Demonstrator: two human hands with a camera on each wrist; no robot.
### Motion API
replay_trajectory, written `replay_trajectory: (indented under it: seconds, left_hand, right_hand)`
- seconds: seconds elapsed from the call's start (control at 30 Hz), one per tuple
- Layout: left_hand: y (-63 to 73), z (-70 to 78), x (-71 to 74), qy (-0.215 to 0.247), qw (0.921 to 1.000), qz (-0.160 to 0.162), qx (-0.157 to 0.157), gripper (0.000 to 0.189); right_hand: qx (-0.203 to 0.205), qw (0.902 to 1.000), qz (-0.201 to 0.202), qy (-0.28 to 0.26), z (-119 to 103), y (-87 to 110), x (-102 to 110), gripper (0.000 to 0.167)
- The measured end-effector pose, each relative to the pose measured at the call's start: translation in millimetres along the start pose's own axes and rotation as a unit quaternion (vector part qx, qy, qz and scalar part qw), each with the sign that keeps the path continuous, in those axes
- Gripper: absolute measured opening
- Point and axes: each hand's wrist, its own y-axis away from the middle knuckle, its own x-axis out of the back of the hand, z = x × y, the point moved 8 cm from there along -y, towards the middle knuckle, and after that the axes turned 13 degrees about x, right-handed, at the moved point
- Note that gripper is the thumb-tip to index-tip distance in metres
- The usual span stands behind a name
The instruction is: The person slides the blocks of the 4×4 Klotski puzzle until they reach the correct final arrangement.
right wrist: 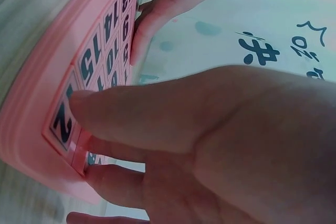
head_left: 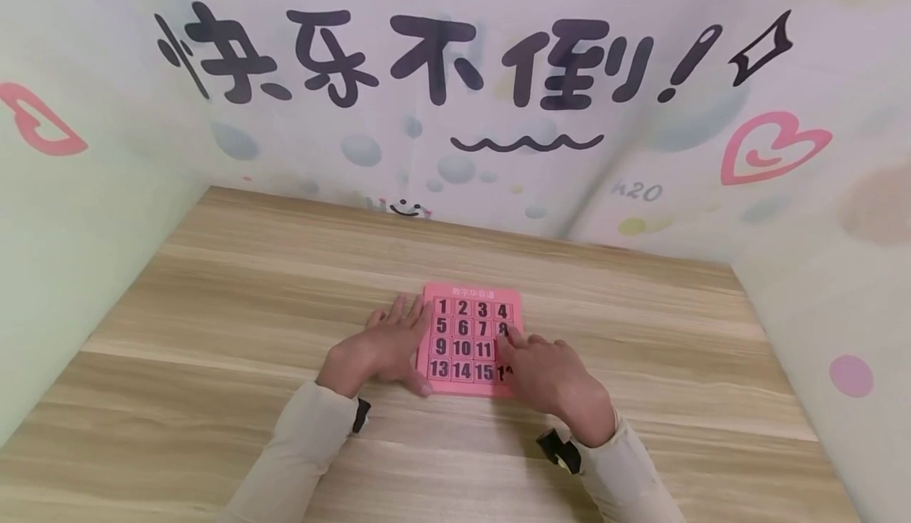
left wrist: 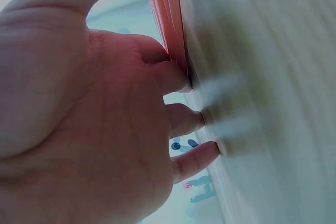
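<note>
A pink sliding number puzzle [head_left: 473,337] lies flat on the wooden table, its tiles 1 to 11 and 13 to 15 in rows. My left hand [head_left: 387,349] steadies its left side, fingers spread, thumb at the lower left corner. In the left wrist view the fingertips [left wrist: 197,158] touch the table beside the board's edge. My right hand [head_left: 544,373] is over the right side. Its thumb [right wrist: 126,106] rests on the bottom right tile [right wrist: 62,124], partly covering what looks like 12. A bare pink slot shows above that tile, near my index finger, close to tile 8.
The wooden tabletop [head_left: 213,309] spreads around the puzzle. A white printed sheet [head_left: 441,151] with large dark characters, hearts and bubbles stands behind it. Pale walls rise at both sides. Black straps [head_left: 558,450] sit at both wrists.
</note>
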Motion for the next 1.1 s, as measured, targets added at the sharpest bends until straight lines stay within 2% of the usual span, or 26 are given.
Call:
replay_trajectory:
  seconds: [0.3, 0.6, 0.8, 1.1]
  left_hand:
    - [-0.4, -2.1, 0.4, 0.000, 1.0000, 0.003, 0.003, 0.123]
    - [-0.3, -1.7, -1.8, 0.006, 1.0000, 0.000, 0.002, 0.121]
    - [-0.2, 0.3, -2.4, 0.007, 1.0000, 0.000, 0.003, 0.121]
    - [-0.2, -0.5, -2.6, 0.005, 1.0000, 0.002, 0.001, 0.122]
  right_hand:
    - [0.006, 0.9997, 0.019, -0.017, 0.4, -0.5, 2.5, 0.054]
    - [0.009, 0.9996, 0.018, -0.019, 0.3, 2.5, 2.4, 0.054]
    - [0.007, 0.9995, 0.028, -0.012, 0.5, 11.7, 4.4, 0.052]
    - [0.029, 0.9989, 0.025, 0.025, -10.7, 29.3, 0.3, 0.049]
